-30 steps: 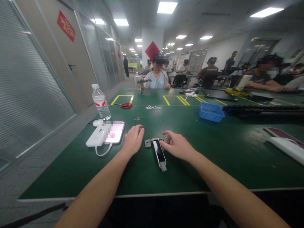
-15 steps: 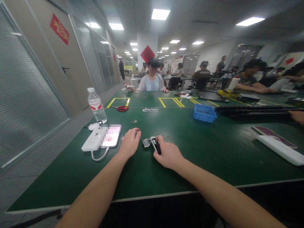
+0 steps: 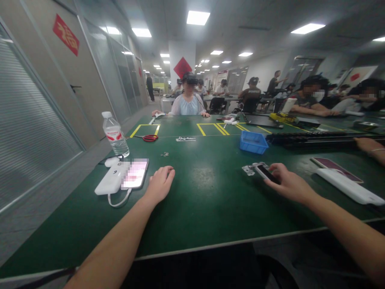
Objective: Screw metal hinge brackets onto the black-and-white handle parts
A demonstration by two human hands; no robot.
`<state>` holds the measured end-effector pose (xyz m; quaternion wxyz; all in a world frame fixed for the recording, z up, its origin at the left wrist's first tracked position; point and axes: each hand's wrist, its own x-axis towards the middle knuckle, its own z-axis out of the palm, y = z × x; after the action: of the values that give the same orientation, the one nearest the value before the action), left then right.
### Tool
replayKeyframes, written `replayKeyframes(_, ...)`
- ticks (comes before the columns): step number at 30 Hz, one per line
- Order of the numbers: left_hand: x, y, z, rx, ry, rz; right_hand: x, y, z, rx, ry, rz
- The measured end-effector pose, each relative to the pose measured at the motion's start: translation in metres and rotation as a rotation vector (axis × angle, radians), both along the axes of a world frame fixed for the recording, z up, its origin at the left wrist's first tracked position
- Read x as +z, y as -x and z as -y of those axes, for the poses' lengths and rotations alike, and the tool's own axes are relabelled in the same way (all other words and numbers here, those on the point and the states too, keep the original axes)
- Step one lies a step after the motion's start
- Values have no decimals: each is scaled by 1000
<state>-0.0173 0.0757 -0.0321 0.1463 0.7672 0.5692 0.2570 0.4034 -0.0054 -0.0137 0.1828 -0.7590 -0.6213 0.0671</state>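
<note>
My right hand [image 3: 287,182] pinches what looks like a metal cabinet hinge [image 3: 264,172] between thumb and fingers, low over the green table. Its silver plate with holes points left, and a long part with a dark inner side runs back into my grip. My left hand [image 3: 161,182] rests palm down on the tabletop, fingers extended and nothing in it, just right of a lit phone [image 3: 138,172]. Beyond that hand are several tiny metal pieces [image 3: 164,154], too small to name, and a row of small silver parts [image 3: 185,139].
A blue plastic bin [image 3: 253,143] stands beyond my right hand. To the left are a water bottle [image 3: 116,134], a white power bank [image 3: 110,180] and red-handled scissors [image 3: 149,138]. A long white object [image 3: 349,186] lies at right. A person [image 3: 188,100] sits opposite.
My right hand has carried the hinge to the right, away from my left hand, toward the front of the blue bin. My left hand has stayed on the table. The view has turned slightly right.
</note>
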Motion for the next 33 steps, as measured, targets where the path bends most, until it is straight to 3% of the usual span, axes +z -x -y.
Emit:
replayKeyframes(6,-2,-2,0,-2,22,-34,-25,-113,24,-274,-9,-79)
replayKeyframes(11,-3,-1,-2,-6,38,-70,-44,-157,35,-403,33,-56)
replayKeyframes(16,-5,-1,-4,-6,25,-96,-42,-164,28,-404,91,-5)
replayKeyframes(23,-5,-2,-3,1,22,-138,-30,-154,-2,-429,117,91)
replayKeyframes(33,-2,-3,-4,-1,73,-182,-32,-139,-1,-580,151,-64)
